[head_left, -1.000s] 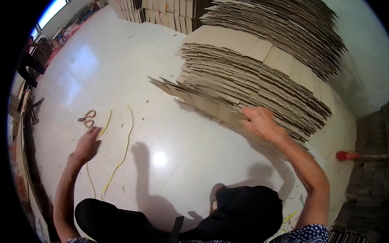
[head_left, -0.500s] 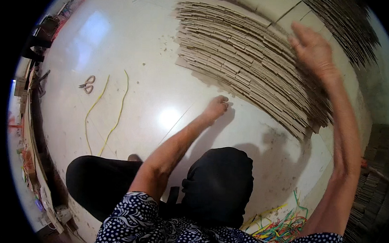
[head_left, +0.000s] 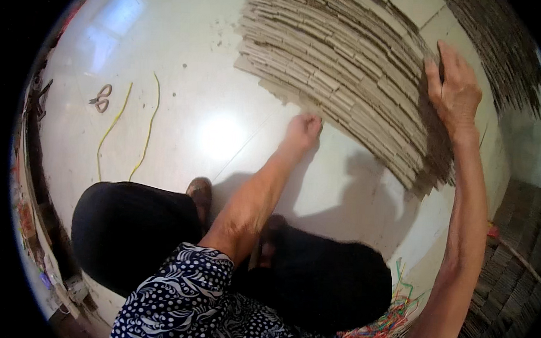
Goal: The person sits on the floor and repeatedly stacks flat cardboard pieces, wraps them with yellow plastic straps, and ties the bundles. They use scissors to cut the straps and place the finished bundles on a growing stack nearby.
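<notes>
A wide stack of thin grey-brown cardboard strips (head_left: pixel 347 69) lies on the pale floor ahead of me, fanned in long overlapping rows. My left hand (head_left: pixel 304 131) is at its near edge, fingers curled closed; whatever they may hold is hidden. At the stack's right end, my right hand (head_left: pixel 458 89) is open, with the thumb spread from the stretched fingers. That palm faces the strip ends; whether it touches them I cannot tell.
Scissors (head_left: pixel 102 98) and two yellow straps (head_left: pixel 114 126) lie on the floor at left. Tangled coloured straps (head_left: pixel 391 316) are at lower right. More strip stacks stand at far right (head_left: pixel 505 52) and lower right (head_left: pixel 514 252). A wooden board (head_left: pixel 36 219) runs along the left.
My left hand has moved forward to the stack's near edge. My right hand has shifted right and down along its end. My knees have spread, and the view has shifted.
</notes>
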The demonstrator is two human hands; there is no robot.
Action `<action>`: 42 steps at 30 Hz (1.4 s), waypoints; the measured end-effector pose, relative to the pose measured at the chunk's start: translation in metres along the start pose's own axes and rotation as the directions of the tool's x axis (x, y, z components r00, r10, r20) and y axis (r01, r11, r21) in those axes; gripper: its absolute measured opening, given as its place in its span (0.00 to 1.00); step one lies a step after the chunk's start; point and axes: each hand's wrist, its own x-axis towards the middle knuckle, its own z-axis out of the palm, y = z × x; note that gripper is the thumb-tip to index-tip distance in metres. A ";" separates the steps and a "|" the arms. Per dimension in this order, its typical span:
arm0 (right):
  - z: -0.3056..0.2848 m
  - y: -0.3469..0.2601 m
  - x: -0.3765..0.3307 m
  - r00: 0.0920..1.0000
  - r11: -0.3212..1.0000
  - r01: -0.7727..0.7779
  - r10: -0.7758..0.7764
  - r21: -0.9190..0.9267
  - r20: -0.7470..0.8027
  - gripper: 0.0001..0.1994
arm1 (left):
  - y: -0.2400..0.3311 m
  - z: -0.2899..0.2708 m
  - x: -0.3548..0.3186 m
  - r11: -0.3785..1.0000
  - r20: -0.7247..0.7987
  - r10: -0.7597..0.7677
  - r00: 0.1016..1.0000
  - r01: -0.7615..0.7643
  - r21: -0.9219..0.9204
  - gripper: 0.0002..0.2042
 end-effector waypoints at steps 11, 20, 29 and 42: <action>-0.047 0.017 0.052 0.926 0.914 -0.286 0.186 0.288 0.329 0.23 | 0.033 -0.016 0.036 0.898 0.034 -0.302 0.953 0.296 -0.327 0.03; 0.025 0.025 0.065 0.895 0.920 -0.356 0.285 0.162 0.343 0.20 | 0.022 -0.023 0.033 0.839 0.093 -0.180 0.979 0.202 -0.505 0.06; 0.016 0.015 0.067 0.902 0.954 -0.289 0.245 0.075 0.355 0.20 | 0.050 0.017 0.038 0.771 -0.142 -0.327 0.934 0.177 -0.611 0.28; 0.050 0.025 0.024 0.791 0.780 -0.516 0.277 0.353 0.545 0.25 | 0.071 -0.014 -0.022 0.837 -0.243 -0.399 0.884 0.243 -0.491 0.23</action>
